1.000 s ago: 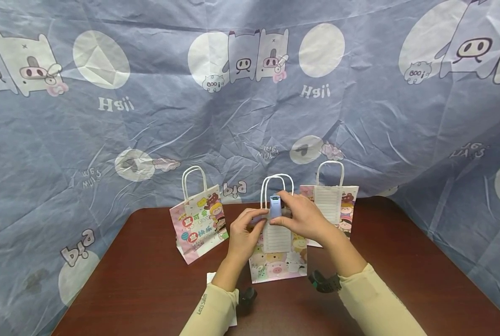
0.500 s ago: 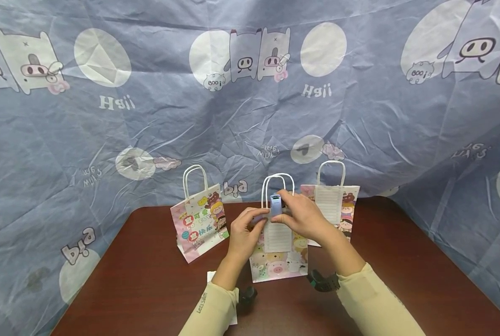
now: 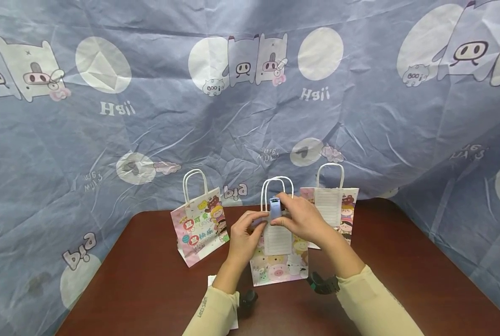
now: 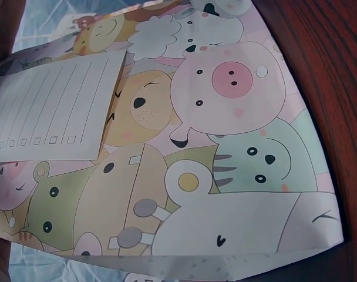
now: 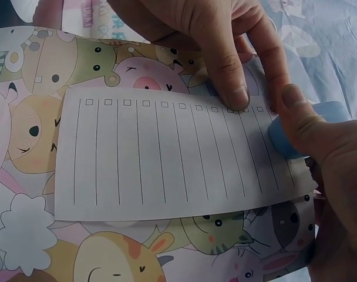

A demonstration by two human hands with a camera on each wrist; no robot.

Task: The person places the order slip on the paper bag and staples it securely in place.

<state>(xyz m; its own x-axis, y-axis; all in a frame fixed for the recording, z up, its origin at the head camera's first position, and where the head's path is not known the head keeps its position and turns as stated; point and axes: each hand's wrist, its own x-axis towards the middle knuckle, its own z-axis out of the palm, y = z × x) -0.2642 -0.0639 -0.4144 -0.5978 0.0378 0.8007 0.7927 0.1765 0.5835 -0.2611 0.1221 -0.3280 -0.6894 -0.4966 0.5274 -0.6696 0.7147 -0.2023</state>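
In the head view a paper bag with cartoon animals [image 3: 279, 274] stands upright at the middle of the table. A lined white sheet with small checkboxes [image 5: 137, 158] lies flat against its front near the top edge. My left hand [image 3: 243, 237] pinches the sheet and the bag's upper edge between thumb and fingers. A small light-blue stapler [image 3: 275, 208] sits over that edge, gripped by my right hand [image 3: 303, 218] with the thumb on the near side. The right wrist view shows the stapler's rounded end [image 5: 282, 136] over the sheet; its jaws are hidden.
A pink-and-white bag with coloured lettering [image 3: 199, 228] stands to the left. At the right, behind my arm, stands another bag [image 3: 348, 210] bearing a similar lined sheet [image 3: 327, 206]. White paper [image 3: 234, 322] lies under my left forearm. A blue patterned cloth [image 3: 250, 121] hangs behind the table.
The head view has shifted slightly, so the scene sits a little lower. Both hands, the stapler and the bag keep about the same places relative to each other.
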